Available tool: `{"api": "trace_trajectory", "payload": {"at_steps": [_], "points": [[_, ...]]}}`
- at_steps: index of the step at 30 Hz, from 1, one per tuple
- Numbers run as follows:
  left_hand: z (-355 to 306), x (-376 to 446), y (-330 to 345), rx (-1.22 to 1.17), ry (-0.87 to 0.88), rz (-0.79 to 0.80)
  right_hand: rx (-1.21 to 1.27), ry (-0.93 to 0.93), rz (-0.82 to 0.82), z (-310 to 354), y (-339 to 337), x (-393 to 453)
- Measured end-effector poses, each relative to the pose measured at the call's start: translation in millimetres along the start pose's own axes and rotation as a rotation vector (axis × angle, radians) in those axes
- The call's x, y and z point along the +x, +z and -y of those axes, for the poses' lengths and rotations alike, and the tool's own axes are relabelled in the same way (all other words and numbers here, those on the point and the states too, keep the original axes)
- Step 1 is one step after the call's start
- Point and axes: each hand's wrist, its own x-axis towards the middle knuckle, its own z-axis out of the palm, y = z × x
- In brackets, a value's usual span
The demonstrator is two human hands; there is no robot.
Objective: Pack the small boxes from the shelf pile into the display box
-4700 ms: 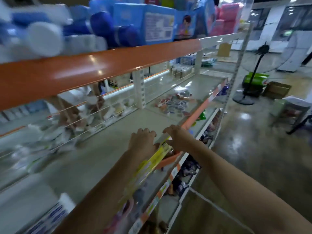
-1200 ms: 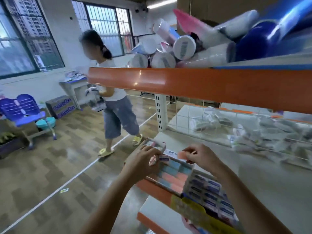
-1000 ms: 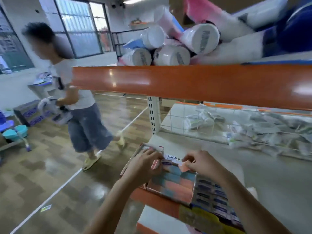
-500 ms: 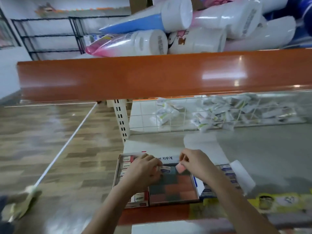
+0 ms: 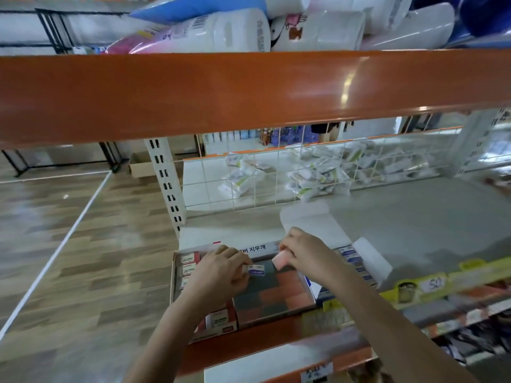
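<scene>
Display box (image 5: 276, 295) sits at the shelf's (image 5: 414, 217) front edge, about 6 o'clock from the wire grid divider (image 5: 276, 175), lid flap folded back at its 12 o'clock side. Its left part holds a column of small boxes (image 5: 189, 265); the middle shows a red-and-dark patchwork of tops, too blurred to tell whether that is a packed layer or print.

Left hand (image 5: 218, 275) hovers low over the box's left-centre, fingers curled, grip pinching a small white box (image 5: 257, 270) with a blue label between thumb and fingertips. Right hand (image 5: 307, 254) is at the box's 12 to 1 o'clock edge, knuckles up, wrist bent down, grip pinching a pink piece (image 5: 280, 259) by its upper end. Cannot tell whether it is a box or a loose item. Both forearms come in from 6 o'clock, roughly parallel, elbows out of frame.

Step in hand, as I judge it: seating these two pieces in the box. To do it well: square each one with the rows already in, lower it flat, not corner first, let go only once it touches down, then push it snug against its neighbour. Place one hand's piece at a time so they don't bump. Keep the wrists clear of the lid flap.

Second display box (image 5: 356, 265) of blue-labelled packs lies just beside, at 3 o'clock. Orange beam (image 5: 249, 89) of the shelf above crosses the top of the view.
</scene>
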Motion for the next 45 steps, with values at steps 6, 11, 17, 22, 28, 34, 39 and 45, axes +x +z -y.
{"api": "trace_trajectory", "payload": {"at_steps": [6,11,17,22,28,34,39,45], "points": [[-3.7,0.8,-2.1,0.032,0.026,0.049,-0.081,-0.027,-0.015,-0.9,2.5,-1.5],[-3.3,0.1,-0.3,0.031,0.023,0.087,-0.162,-0.06,-0.055,-2.2,14.6,-2.4],[-5.0,-1.6,-2.5,0.023,0.035,0.059,-0.162,-0.074,-0.102,-3.0,19.8,-1.9],[-15.2,1.2,-10.8,-0.019,0.036,0.017,-0.013,-0.06,-0.136,-9.7,3.6,-11.6],[-55.8,20.9,-15.1,-0.074,0.059,-0.113,0.031,0.133,-0.311,-59.4,-41.2,-48.5],[-121.8,51.6,-1.8,-0.104,0.116,-0.098,0.013,0.333,-0.204,-117.2,-53.2,-74.0],[-155.6,71.5,23.0,0.004,0.061,0.014,0.185,0.341,-0.151,-141.4,-49.0,-81.6],[-174.6,78.3,46.3,0.074,-0.06,0.045,0.292,0.259,-0.142,-157.1,-41.5,-85.1]]}}
